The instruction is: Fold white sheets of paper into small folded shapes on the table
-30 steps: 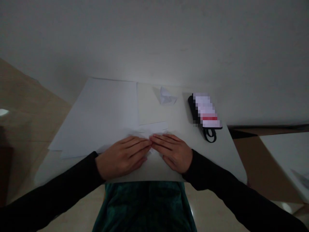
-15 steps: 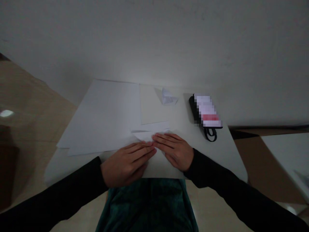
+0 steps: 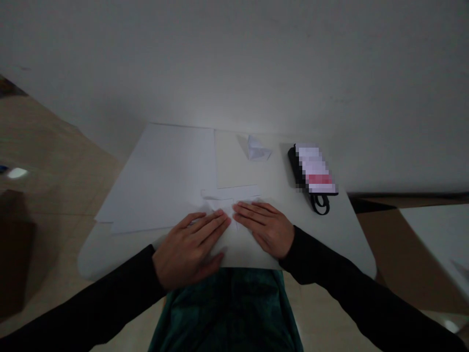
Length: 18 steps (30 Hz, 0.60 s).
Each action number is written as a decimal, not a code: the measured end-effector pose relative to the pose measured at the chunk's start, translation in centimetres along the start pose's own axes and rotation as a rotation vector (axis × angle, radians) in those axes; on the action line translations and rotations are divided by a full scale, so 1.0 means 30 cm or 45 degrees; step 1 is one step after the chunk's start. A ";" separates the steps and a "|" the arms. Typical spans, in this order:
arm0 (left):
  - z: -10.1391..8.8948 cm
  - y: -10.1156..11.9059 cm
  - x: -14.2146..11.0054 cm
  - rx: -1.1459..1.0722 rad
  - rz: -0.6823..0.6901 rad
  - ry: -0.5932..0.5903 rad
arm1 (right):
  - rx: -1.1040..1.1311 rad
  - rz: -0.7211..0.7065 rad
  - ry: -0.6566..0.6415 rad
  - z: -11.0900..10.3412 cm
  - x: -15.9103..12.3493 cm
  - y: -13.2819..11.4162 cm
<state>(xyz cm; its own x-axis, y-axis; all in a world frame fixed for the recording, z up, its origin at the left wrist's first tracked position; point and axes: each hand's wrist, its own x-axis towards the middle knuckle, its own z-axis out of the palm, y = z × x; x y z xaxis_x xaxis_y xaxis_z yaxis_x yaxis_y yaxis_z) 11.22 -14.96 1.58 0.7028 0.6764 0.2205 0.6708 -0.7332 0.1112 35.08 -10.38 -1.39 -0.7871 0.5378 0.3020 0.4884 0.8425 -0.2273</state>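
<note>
A small folded piece of white paper lies on the white table near its front edge, partly hidden under both hands. My left hand presses flat on its left part, fingers stretched out and thumb apart. My right hand rests on its right part, fingers extended and close together. A narrow strip of the paper shows beyond the fingertips, with a folded layer in front of it. Neither hand grasps anything.
Large white sheets cover the table's left side. A small folded paper shape stands at the back. To the right is a black case with a lit phone and a strap loop. A wall rises behind the white table.
My left hand has moved slightly left and apart from my right fingertips, its thumb now showing. The left flap of paper lies flatter. My right hand has stayed nearly in place.
</note>
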 end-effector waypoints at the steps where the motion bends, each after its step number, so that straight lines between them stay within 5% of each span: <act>1: -0.004 -0.007 0.001 0.013 -0.005 0.014 | -0.009 0.004 0.004 0.001 0.000 0.000; 9: 0.000 -0.101 0.031 0.094 -0.072 0.067 | -0.075 0.046 0.055 0.003 -0.030 -0.010; 14: 0.039 -0.012 0.053 -0.033 0.181 -0.081 | -0.137 0.130 0.091 -0.005 -0.079 -0.037; 18: 0.048 0.058 0.048 -0.056 0.148 -0.084 | -0.166 0.134 0.089 -0.010 -0.109 -0.046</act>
<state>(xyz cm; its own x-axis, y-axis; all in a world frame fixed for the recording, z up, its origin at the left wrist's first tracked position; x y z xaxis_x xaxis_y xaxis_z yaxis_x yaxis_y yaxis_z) 13.73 -15.16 0.70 0.7900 0.5890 0.1702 0.5743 -0.8081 0.1312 37.09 -13.30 -1.78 -0.7031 0.6203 0.3477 0.6149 0.7759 -0.1407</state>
